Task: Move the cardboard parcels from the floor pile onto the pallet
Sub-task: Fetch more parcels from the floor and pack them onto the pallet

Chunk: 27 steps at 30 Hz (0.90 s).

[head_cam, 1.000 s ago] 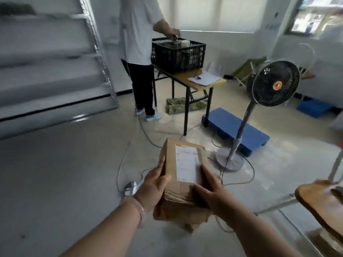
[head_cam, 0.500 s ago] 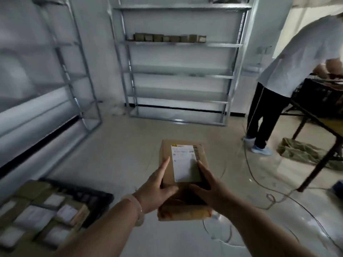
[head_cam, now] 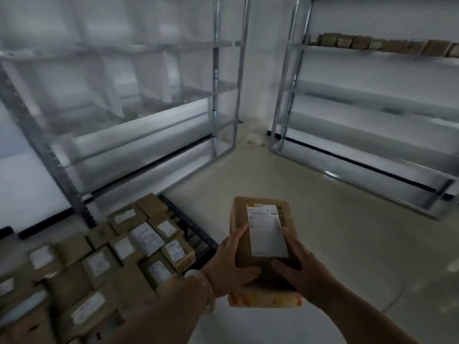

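Observation:
I hold a brown cardboard parcel (head_cam: 263, 219) with a white shipping label in front of me, above the bare floor. My left hand (head_cam: 231, 264) grips its left side and my right hand (head_cam: 295, 266) grips its right side, thumbs on top. A second flatter parcel (head_cam: 265, 300) sits under the first, pressed against it. At the lower left, a black pallet (head_cam: 198, 234) carries several labelled cardboard parcels (head_cam: 146, 239) packed close together.
Metal shelving racks (head_cam: 216, 95) line the left wall and the back right wall. Small brown boxes (head_cam: 387, 47) stand on an upper shelf at the right. Pale bare floor (head_cam: 335, 232) lies ahead and to the right.
My view has swung left: the person, table and fan have gone out of sight, and the pallet of parcels is now close at my lower left. Both hands keep the same hold.

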Tool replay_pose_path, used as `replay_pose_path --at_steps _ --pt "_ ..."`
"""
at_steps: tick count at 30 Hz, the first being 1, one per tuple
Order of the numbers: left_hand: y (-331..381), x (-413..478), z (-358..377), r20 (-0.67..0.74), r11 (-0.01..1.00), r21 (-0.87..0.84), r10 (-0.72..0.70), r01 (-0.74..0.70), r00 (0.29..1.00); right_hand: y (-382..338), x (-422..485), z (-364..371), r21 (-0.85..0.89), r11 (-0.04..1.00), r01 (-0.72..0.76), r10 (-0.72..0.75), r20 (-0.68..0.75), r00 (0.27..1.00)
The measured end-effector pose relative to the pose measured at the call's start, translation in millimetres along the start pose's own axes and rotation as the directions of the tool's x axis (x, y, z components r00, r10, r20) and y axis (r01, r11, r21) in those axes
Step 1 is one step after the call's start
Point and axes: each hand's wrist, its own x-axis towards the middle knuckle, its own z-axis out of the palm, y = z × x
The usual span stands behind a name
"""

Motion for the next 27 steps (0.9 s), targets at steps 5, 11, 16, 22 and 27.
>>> replay_pose_path --at_steps 5,11,16,22,27 --pt "-2.6 50.3 -15.3 -0.115 0.998 -0.038 -0.049 0.045 0.992 5.7 78.8 -18.8 -0.02 0.997 0.074 -0.073 0.064 0.995" --pt "13.9 118.7 -24.1 -0.204 0.981 -0.141 -0.159 0.131 0.966 15.2 174.7 -65.3 -0.028 0.994 0.103 -0.095 0.211 0.973" --pt "11.6 157.4 -32.7 -0.298 0.964 -0.196 -0.231 0.178 0.926 13.2 245.9 -74.6 -0.062 0.985 0.163 -0.138 0.294 0.946" --pt "-19.2 196.9 -74.3 -0.353 0.948 -0.232 -0.291 0.218 0.889 -0.6 325.2 -48.3 -0.059 0.981 0.186 -0.149 0.391 0.908" --pt "-55.4 243.5 -125.9 -0.339 0.935 -0.275 -0.312 0.223 0.888 -20.7 402.8 -26.2 -0.095 0.976 0.195 -0.14 0.41 0.901"
